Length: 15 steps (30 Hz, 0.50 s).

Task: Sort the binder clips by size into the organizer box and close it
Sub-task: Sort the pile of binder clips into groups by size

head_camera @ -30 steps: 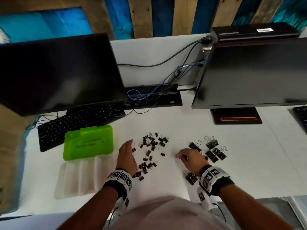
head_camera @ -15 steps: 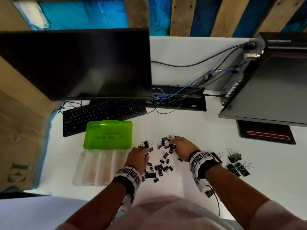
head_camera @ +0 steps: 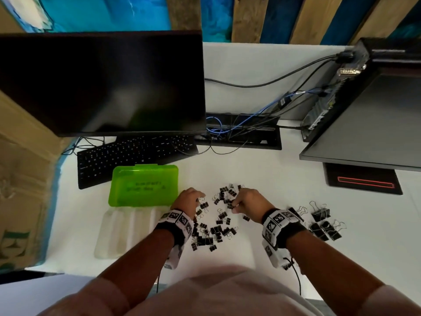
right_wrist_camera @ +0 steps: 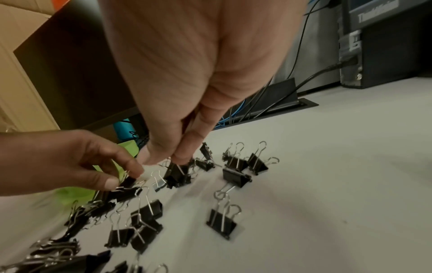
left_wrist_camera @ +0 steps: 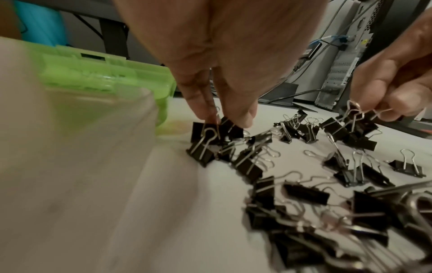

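Note:
The organizer box lies open at the left, its green lid [head_camera: 143,185] behind the clear compartment tray [head_camera: 127,231]. Small black binder clips [head_camera: 216,226] are scattered between my hands; larger clips [head_camera: 323,224] sit in a group to the right. My left hand [left_wrist_camera: 222,120] pinches the wire handle of a small clip [left_wrist_camera: 205,134] at the pile's left edge, beside the lid [left_wrist_camera: 105,77]. My right hand [right_wrist_camera: 166,158] pinches a small clip [right_wrist_camera: 177,175] at the pile's far side. In the head view, the left hand [head_camera: 197,200] and right hand [head_camera: 234,205] hover close together.
A black keyboard [head_camera: 134,156] and a dark monitor [head_camera: 102,83] stand behind the box. A cable tray [head_camera: 243,135] with blue wires is at the back centre. A second monitor [head_camera: 369,124] and its base [head_camera: 362,181] stand at the right.
My right hand has come left from the larger clips to the small pile and pinched a clip. My left hand has curled onto a clip near the lid. The head view swung left.

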Motion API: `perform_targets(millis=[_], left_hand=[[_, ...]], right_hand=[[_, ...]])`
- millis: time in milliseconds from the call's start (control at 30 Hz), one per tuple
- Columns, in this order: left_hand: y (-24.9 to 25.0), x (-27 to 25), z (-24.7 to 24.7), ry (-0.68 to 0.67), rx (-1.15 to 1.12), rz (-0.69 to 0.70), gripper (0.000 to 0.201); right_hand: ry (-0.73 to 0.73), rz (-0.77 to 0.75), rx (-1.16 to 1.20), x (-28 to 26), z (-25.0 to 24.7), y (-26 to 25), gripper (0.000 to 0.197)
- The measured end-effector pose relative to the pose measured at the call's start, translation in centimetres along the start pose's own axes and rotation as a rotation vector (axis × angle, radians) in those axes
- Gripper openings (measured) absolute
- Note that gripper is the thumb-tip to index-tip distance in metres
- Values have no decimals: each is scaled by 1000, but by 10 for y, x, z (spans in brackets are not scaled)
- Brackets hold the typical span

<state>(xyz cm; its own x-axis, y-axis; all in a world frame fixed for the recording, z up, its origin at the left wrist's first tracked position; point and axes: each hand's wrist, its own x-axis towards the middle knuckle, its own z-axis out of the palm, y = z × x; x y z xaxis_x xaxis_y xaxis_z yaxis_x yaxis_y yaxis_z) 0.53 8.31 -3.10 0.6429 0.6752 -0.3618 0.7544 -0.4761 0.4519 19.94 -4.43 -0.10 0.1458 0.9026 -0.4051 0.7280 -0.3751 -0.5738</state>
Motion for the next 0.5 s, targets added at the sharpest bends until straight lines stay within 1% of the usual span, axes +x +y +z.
perform_targets(millis=[67,133,200,300,400,500], left_hand=[[0,2,-2,-13,-48,-24,26],[3,4,-6,3,-139,-58,19],[8,2,-11,25,-180,-51,14],[14,-3,-19,88,-234,-43,13],[18,-13,-26,130,-271,-12,12],[21,-28,-31,113,-245,21,16]], right_hand=[[18,-3,16,-3,-3,2,13],[30,16,39,-7,-6,2,13],[53,29,49,-11,-8,1,14],[104,43,44,-16,-8,-3,16],[160,27,-13,-17,-6,-9,16],[208,-14,-37,-16,-1,-12,11]])
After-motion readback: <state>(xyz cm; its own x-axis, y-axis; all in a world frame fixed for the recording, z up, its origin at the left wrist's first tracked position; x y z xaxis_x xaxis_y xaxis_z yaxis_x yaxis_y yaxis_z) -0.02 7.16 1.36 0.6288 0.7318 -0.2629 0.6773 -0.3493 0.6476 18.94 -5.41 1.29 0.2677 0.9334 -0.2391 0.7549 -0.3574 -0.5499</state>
